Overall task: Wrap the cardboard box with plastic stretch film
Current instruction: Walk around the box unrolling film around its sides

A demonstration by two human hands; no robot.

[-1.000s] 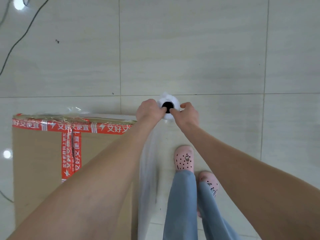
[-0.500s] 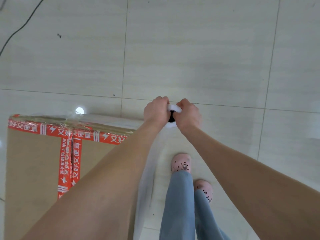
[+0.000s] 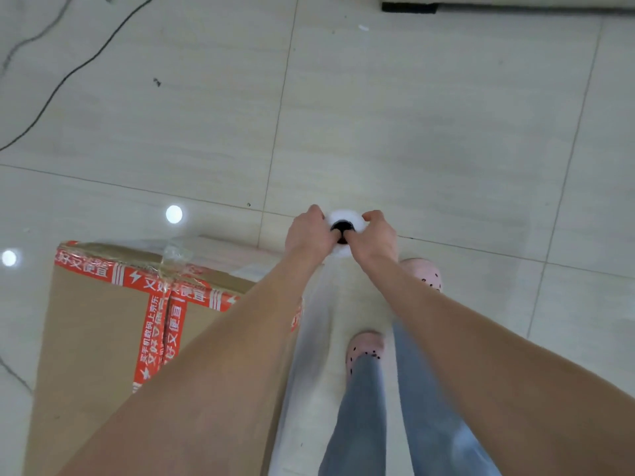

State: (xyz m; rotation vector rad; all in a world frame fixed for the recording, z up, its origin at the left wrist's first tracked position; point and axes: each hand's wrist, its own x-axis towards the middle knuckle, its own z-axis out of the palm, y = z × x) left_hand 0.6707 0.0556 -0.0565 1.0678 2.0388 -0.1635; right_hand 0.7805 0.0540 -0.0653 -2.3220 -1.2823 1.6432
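A tall brown cardboard box (image 3: 99, 338) with red printed tape stands on the floor at the lower left, clear film clinging to its top edge. I hold an upright roll of stretch film (image 3: 345, 219) by its top end, the dark core hole showing between my hands. My left hand (image 3: 309, 235) grips the roll's left side and my right hand (image 3: 376, 237) its right side. A sheet of clear film (image 3: 309, 338) stretches from the roll down along the box's right side, partly hidden by my left forearm.
Pale floor tiles (image 3: 412, 132) spread ahead and to the right. A black cable (image 3: 79, 67) runs across the floor at the upper left. My legs in jeans and pink clogs (image 3: 366, 345) stand right of the box. A furniture base (image 3: 409, 6) shows at the top edge.
I have stepped forward around the box's right corner with the roll. My right foot has come ahead, and the box now sits lower and further left in view.
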